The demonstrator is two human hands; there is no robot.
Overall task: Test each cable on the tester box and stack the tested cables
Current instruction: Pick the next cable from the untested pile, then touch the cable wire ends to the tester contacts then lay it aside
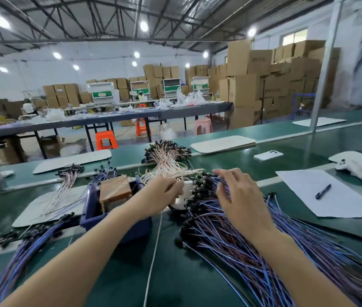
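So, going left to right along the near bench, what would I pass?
A stack of blue cables → blue tester box → left hand → right hand → pen lying on white paper.

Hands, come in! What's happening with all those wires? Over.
Left hand curled at white plastic fitting, grip unclear. Right hand spread on blue-and-purple cable pile. Dark blue plastic tester box by left forearm. Pale pink cables heaped behind.

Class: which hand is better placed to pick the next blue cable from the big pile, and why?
Right. The right hand sits over the blue cable pile, fingers touching its black plug ends. The left hand is curled at the white part beside the blue box.
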